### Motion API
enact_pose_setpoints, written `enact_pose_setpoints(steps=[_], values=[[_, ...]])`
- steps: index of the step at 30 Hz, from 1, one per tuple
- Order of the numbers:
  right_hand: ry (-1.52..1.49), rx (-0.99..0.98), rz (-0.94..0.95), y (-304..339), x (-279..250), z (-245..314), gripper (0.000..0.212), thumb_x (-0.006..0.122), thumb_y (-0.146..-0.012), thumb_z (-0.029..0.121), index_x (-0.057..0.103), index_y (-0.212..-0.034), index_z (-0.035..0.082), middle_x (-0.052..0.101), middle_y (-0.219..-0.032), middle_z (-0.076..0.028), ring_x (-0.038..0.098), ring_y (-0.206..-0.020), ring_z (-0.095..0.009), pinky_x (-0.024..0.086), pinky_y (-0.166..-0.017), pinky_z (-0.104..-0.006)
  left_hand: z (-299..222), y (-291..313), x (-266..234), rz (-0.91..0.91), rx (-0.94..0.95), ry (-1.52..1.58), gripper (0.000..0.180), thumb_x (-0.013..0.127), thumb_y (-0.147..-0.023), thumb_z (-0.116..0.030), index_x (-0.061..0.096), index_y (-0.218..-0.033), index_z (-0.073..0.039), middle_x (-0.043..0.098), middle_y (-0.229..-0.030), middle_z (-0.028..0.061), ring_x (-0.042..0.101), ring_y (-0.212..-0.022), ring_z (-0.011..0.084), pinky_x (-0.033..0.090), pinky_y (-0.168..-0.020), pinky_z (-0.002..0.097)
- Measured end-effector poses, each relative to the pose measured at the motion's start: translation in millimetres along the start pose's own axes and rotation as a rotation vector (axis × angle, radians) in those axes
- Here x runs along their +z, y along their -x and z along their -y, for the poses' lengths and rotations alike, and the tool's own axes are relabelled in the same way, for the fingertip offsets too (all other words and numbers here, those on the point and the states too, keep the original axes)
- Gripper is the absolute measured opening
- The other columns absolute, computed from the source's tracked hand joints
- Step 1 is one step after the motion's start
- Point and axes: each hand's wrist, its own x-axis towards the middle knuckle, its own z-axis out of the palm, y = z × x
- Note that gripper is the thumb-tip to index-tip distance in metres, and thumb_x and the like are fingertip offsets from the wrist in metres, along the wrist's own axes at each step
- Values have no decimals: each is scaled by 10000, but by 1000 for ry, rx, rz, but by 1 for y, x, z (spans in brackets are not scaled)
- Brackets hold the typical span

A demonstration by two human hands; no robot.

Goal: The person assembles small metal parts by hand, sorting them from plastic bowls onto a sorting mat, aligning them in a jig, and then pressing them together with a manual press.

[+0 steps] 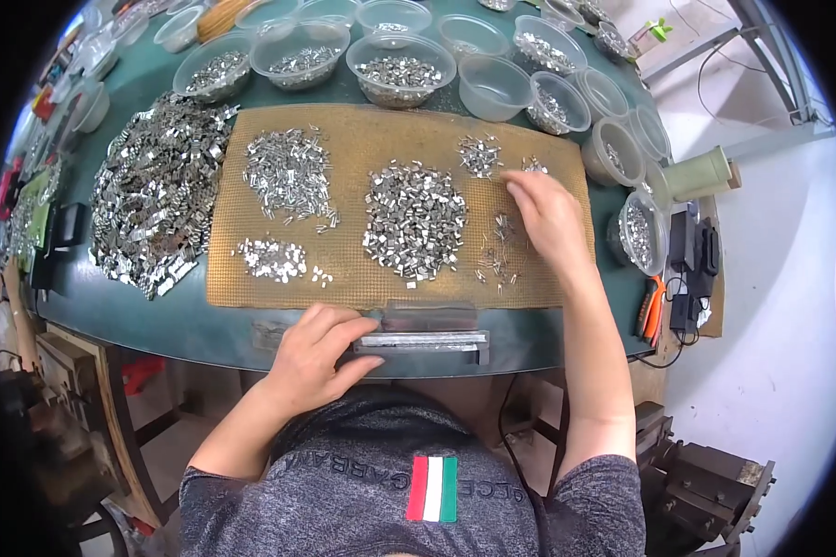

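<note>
At the table's front edge lies a narrow metal fixture (423, 341) with a row of bright silver pieces along it. My left hand (318, 357) grips its left end, forefinger behind and thumb in front. My right hand (546, 218) reaches over the right part of a tan ribbed mat (344, 265), fingertips pinched beside a small pile of metal parts (479, 156). Whatever is between them is too small to make out. Loose thin pins (500, 260) lie below that hand. In the mat's middle sits a big heap of short silver pieces (415, 223).
Left on the mat are a pile of slim clips (288, 174) and flat bright bits (272, 259). Beside the mat rises a large mound of metal links (158, 190). Clear plastic bowls (400, 72) line the back and right. Orange-handled pliers (655, 311) lie at the right edge.
</note>
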Motion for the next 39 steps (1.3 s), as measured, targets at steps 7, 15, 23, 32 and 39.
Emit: enact_pose_setpoints(steps=[7,15,23,32,39], values=[[324,-42,-72,-33,34,-15,132,674,-943,222,707,-981,99,686,-939,-101,686,-912,-324,545,-796,-466,3,6,-2,-8,-40,25,428,855,-786,-186,683,-1153,-48,675,-1055,109,640,-922,317,530,-791,413],[327,-54,-60,-25,24,-6,111,696,-925,184,652,-918,82,693,-895,-105,670,-906,-324,492,-795,-471,9,1,-14,-29,-87,109,329,837,-810,-137,718,-1103,-44,693,-1046,107,665,-953,303,533,-816,402],[-16,102,46,47,-7,44,118,681,-966,138,689,-1047,53,712,-966,-141,662,-951,-333,511,-853,-415,56,-49,-44,-115,-83,-370,186,719,-914,-169,730,-1064,-59,658,-962,88,627,-931,302,534,-803,424],[-258,-42,160,111,-20,82,116,712,-896,27,663,-998,51,723,-993,-106,679,-1007,-327,474,-1052,-478,83,-77,-33,-4,-27,-505,107,721,-903,-142,716,-984,-72,652,-955,90,636,-966,311,516,-841,413],[-224,-77,183,134,-8,84,126,704,-901,28,632,-1001,57,728,-1064,-71,686,-1023,-285,463,-1044,-490,76,-76,-30,-48,-16,-463,103,658,-952,-123,662,-1031,-57,642,-972,128,630,-985,349,507,-847,449]])
